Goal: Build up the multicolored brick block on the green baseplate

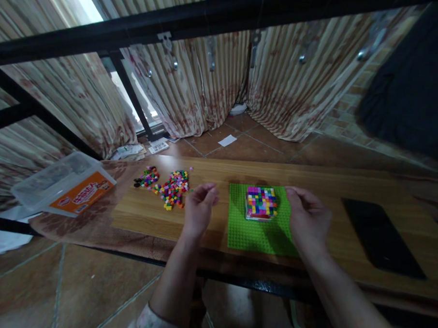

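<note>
A block of many-coloured toy bricks [261, 202] stands on a green studded baseplate [244, 238]. My left hand [201, 209] is in the air left of the baseplate, its thumb and fingers curled together; whatever may be between them is hidden. At the baseplate's right edge, my right hand [310, 220] has its fingers closed in a pinch over the plate's upper right corner. I cannot make out what, if anything, sits in that pinch. Nearest my left hand lies a pile of loose small bricks [173, 187], with a smaller cluster of bricks [149, 176] farther left.
A clear plastic box [60, 178] with an orange label rests at the left end of the table. On the right of the wooden board [212, 171] lies a dark flat rectangular slab [382, 236]. A black metal bar [205, 22] with hanging clips crosses above.
</note>
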{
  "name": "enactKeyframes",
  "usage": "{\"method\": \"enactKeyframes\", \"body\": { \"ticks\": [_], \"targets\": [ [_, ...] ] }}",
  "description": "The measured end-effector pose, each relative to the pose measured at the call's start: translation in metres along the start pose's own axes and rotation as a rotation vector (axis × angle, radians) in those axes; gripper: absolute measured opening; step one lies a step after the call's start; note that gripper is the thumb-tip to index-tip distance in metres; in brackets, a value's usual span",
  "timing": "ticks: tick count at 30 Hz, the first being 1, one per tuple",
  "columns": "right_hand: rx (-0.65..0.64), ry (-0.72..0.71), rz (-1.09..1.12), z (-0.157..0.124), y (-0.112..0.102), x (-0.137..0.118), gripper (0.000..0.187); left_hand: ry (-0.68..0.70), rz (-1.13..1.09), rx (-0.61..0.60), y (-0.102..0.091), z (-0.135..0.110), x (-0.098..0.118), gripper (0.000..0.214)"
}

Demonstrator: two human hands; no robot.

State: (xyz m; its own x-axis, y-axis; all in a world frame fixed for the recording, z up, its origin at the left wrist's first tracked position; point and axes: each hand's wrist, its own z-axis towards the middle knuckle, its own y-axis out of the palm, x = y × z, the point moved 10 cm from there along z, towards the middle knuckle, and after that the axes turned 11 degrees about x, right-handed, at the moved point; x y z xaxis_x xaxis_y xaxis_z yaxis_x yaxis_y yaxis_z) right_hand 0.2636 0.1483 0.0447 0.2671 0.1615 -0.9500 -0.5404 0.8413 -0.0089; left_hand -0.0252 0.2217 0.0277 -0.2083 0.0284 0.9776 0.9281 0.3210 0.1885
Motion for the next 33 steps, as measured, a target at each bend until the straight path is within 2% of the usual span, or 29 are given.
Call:
{"method": "enactKeyframes", "body": {
  "ticks": [4,6,8,11,16,19,22,27,33],
  "targets": [
    [0.055,0.206,0.131,0.005,-0.004,0.024,0.022,0.044,0.121,0.132,-0.041,0.026,0.007,0.036],
    [0.074,0.294,0.179,0.006,-0.005,0.036,0.023,0.057,0.169,0.161,-0.052,0.033,0.007,0.037],
    [0.094,0.374,0.198,0.006,-0.006,0.047,0.024,0.065,0.193,0.158,-0.052,0.034,0.005,0.037],
    [0.063,0.43,0.163,0.003,-0.004,0.056,0.026,0.079,0.203,0.076,-0.033,0.021,0.0,0.036],
    [-0.121,0.374,0.095,-0.012,0.011,0.048,0.039,0.103,0.197,-0.14,0.019,-0.02,-0.02,0.037],
    [-0.221,0.345,0.093,-0.024,0.024,0.043,0.048,0.072,0.187,-0.157,0.037,-0.033,-0.034,0.045],
    [-0.289,0.34,0.119,-0.033,0.037,0.041,0.054,0.045,0.166,-0.164,0.053,-0.037,-0.039,0.048],
    [-0.249,0.449,0.253,-0.041,0.044,0.043,0.057,-0.016,0.167,-0.16,0.078,-0.04,-0.048,0.044],
    [-0.176,0.485,0.241,-0.043,0.041,0.05,0.053,0.039,0.185,-0.127,0.085,-0.043,-0.05,0.038]
  ]
}}
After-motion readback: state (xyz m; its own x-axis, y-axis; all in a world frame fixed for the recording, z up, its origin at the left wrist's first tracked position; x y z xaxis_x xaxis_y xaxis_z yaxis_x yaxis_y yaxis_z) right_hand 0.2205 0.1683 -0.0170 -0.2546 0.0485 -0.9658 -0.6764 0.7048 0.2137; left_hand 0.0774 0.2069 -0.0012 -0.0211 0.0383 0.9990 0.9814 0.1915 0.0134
